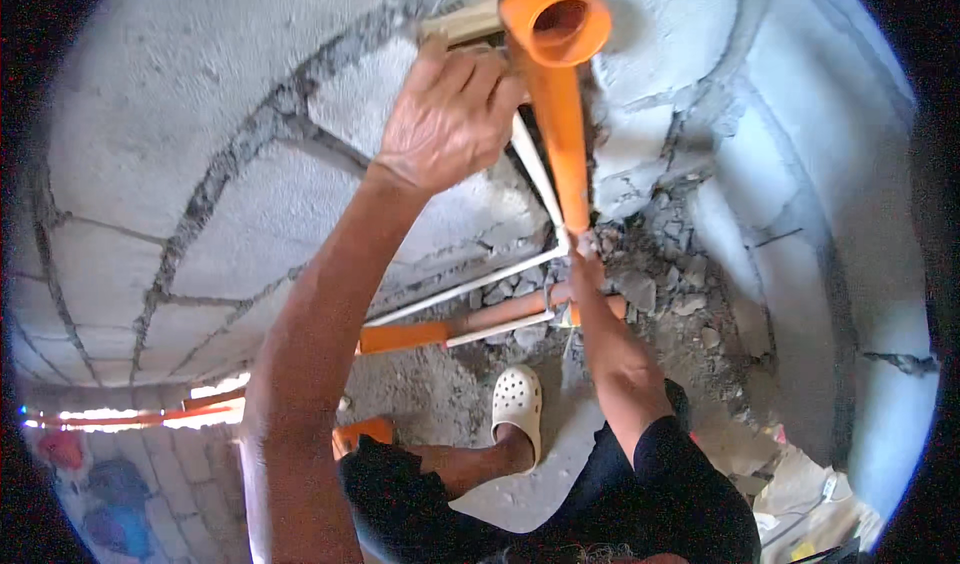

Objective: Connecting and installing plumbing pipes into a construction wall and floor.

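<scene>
My left hand (450, 114) has its fingers curled onto a pale strip (462, 22) high on the block wall, just left of an upright orange pipe (555, 124) with a socketed upper end. My right hand (585, 264) reaches down to the lower end of that pipe, beside the elbow of a thin white pipe (535, 162); its fingers are mostly hidden. The white pipe runs down alongside the orange one, then bends off to the left. Below, a horizontal orange pipe (405, 336) and a short white pipe (495, 329) lie along the wall's foot.
Broken rubble (685, 284) fills the corner around the pipes. Block walls (200, 164) with chased grooves curve around. My foot in a white clog (516, 394) is on the dusty floor. An orange object (365, 432) lies by my left leg, and cardboard (800, 484) is at lower right.
</scene>
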Tool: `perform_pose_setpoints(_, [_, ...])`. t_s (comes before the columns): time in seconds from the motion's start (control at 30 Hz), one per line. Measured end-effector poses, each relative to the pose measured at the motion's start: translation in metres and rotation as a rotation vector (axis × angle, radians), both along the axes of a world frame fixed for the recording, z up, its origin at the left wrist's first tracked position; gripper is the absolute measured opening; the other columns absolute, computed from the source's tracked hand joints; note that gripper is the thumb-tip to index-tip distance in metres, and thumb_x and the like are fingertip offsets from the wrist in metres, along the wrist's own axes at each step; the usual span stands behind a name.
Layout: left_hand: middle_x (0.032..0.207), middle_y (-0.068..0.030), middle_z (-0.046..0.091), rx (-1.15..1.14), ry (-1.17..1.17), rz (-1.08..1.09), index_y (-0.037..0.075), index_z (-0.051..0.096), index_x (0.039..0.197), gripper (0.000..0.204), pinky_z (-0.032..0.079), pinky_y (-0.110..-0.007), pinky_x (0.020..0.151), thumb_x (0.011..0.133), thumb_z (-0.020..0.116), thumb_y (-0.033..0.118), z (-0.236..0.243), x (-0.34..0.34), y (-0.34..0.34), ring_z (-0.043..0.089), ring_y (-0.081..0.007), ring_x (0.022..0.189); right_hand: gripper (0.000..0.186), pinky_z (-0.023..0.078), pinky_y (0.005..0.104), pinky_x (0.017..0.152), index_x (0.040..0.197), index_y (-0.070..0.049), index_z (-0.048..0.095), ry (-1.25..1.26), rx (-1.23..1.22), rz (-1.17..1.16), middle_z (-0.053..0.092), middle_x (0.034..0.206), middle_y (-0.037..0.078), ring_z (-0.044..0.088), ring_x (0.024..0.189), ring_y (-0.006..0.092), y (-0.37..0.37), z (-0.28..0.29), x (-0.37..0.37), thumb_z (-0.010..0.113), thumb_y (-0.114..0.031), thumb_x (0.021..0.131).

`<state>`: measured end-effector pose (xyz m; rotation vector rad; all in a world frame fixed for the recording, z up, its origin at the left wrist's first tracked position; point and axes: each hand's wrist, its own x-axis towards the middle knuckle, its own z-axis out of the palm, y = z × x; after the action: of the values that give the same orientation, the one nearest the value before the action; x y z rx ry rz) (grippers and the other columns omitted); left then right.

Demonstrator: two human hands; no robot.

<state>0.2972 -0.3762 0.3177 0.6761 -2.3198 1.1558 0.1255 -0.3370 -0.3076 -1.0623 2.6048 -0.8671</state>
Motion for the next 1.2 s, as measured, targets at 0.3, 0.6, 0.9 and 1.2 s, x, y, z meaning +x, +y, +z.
perform_pose_setpoints(0.3, [0.084,-0.0068,0.059,0.113,-0.137,0.135,0.009,0.057,0.084,0.011,0.041,-0.046,0.098,0.079,0.062,0.018,-0.002,0.038,0.005,0.060,-0.0223,0.081,0.030,0.049,0.0286,0.068,0.115,-0.001,0.063,-0.967,-1.058,0.466,0.065,0.092,0.003,0.059,0.076,0.0123,-0.025,0.443,0.050,0.055,-0.025,0.099])
perform_pose_setpoints(0.6, [0.082,-0.0054,0.058,0.110,-0.108,0.139,0.010,0.057,0.083,0.008,0.038,-0.046,0.103,0.080,0.059,0.017,-0.002,0.018,0.006,0.060,-0.0203,0.081,0.048,0.051,0.0332,0.068,0.133,0.003,0.056,-1.136,-0.772,0.788,0.065,0.093,0.011,0.065,0.077,0.0227,-0.041,0.493,0.017,0.049,-0.022,0.092])
perform_pose_setpoints(0.9, [0.081,-0.0061,0.058,0.098,-0.144,0.141,0.010,0.057,0.081,0.009,0.040,-0.045,0.097,0.080,0.062,0.018,-0.002,0.023,0.003,0.059,-0.0214,0.080,0.055,0.041,0.0268,0.053,0.129,-0.002,0.062,-1.158,-0.445,0.923,0.059,0.072,0.002,0.051,0.056,0.0114,-0.050,0.503,-0.016,0.039,-0.041,0.098])
perform_pose_setpoints(1.2, [0.081,-0.0053,0.060,0.047,-0.144,0.103,0.010,0.059,0.085,0.012,0.039,-0.045,0.098,0.076,0.060,0.018,-0.007,0.031,-0.005,0.059,-0.0211,0.081,0.052,0.035,0.0253,0.049,0.121,-0.002,0.062,-1.064,-0.500,0.974,0.051,0.069,-0.001,0.045,0.051,0.0102,-0.067,0.484,-0.017,0.043,-0.045,0.099])
